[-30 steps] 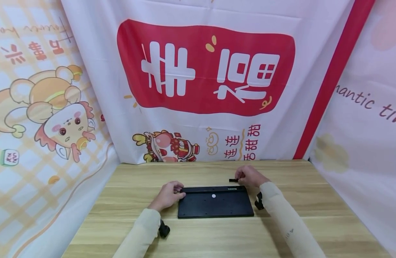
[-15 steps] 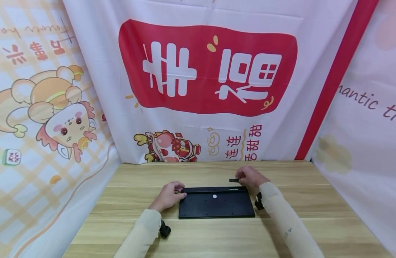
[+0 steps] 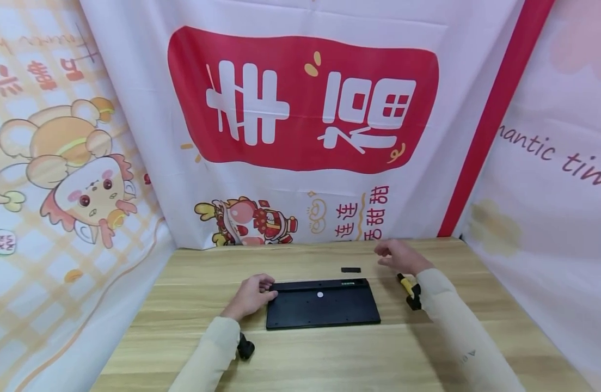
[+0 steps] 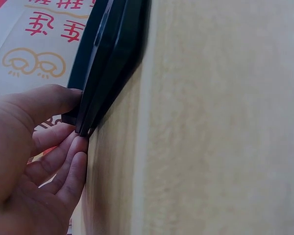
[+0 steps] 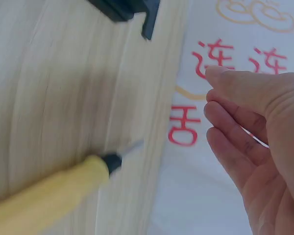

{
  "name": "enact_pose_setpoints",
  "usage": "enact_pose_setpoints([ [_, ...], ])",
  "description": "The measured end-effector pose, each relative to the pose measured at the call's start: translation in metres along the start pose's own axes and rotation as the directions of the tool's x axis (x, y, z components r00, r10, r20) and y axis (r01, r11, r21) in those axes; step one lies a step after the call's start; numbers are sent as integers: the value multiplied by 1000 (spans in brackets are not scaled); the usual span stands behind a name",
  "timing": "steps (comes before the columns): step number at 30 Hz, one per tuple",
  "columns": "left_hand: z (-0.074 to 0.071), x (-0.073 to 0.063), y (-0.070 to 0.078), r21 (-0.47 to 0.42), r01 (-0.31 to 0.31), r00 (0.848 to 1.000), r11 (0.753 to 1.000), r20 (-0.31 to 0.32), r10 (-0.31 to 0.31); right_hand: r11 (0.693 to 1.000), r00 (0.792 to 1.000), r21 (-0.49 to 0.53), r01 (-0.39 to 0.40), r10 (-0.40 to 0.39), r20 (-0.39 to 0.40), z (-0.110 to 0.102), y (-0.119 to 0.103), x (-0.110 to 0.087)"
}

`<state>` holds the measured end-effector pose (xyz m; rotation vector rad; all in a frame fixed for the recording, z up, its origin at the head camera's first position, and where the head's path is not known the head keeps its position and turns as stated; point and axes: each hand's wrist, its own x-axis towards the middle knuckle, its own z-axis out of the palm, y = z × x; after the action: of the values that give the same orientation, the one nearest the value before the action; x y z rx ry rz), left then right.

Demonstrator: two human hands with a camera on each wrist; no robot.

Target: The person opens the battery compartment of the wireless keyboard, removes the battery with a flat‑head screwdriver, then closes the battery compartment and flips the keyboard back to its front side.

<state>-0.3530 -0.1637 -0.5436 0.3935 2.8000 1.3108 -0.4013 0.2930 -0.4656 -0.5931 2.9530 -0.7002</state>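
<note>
A thin black keyboard (image 3: 325, 311) lies face down on the table, its underside up. Toward the right end of its raised rear bar, an uncovered battery slot (image 3: 348, 282) shows green. Behind that slot lies a small black battery cover (image 3: 351, 270), apart from the keyboard. My left hand (image 3: 253, 296) pinches the keyboard's far left corner; in the left wrist view the thumb (image 4: 54, 100) is on one face and fingertips are at the edge. My right hand (image 3: 400, 256) is raised to the right of the cover, fingers loosely bent and holding nothing.
A yellow-handled screwdriver (image 5: 63, 191) with a metal tip lies on the table by my right wrist, partly hidden in the head view. The wooden table (image 3: 300, 359) meets a printed cloth (image 3: 320, 218) at the back, with more cloth on both sides.
My right hand has let go of the battery cover and moved right, leaving the cover on the table. The yellow screwdriver has come into sight. The left hand keeps its hold on the corner.
</note>
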Motion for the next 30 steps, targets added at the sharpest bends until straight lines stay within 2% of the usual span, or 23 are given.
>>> enact_pose_setpoints([
  [6,-4,1,1,-15,11,1000,1000,-7,-11,1000,1000,-14,-22,21,-21,-16,10,-28],
  [9,-3,1,-1,-3,13,1000,1000,-4,-13,998,998,-3,-59,59,-26,-18,16,-44],
  [14,-1,1,1,-2,23,1000,1000,-2,-23,993,992,6,-114,114,-49,-13,25,-70],
  [17,0,0,2,-12,31,1000,999,-3,-31,984,983,34,-177,179,-51,-4,31,-81],
  [20,1,0,1,-13,30,1000,999,-5,-31,974,974,66,-218,222,-51,8,39,-89],
  [24,2,1,-3,-15,28,1000,1000,-1,-28,973,973,89,-214,220,-62,23,49,-94],
  [30,3,3,-7,-15,32,999,999,0,-32,966,968,101,-237,244,-64,33,50,-94],
])
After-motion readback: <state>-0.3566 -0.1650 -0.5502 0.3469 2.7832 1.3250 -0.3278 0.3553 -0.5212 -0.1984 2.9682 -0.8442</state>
